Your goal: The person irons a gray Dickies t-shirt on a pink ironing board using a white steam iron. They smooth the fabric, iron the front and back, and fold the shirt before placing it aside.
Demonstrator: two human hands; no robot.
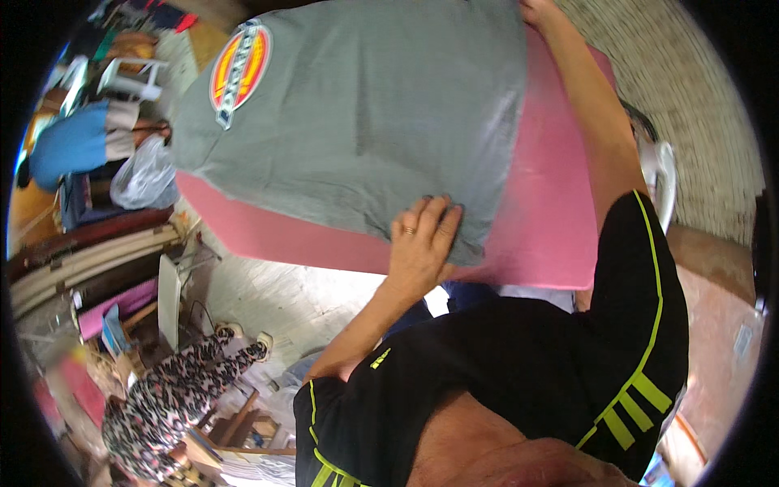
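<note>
A grey T-shirt with a red, yellow and white printed emblem lies spread over a wide board covered in pink cloth. Near the shirt's close corner, my left hand rests on the fabric with its fingers a little apart and slightly bent; small creases run out from it. My right arm stretches to the far side of the board. There, my right hand is at the shirt's edge, largely cut off by the top of the picture, so its grip is hidden.
At the left, a person in blue bends beside a clear plastic bag and a white stool. Another person in patterned clothes is at lower left among boxes and boards. A white curved piece stands right of the board.
</note>
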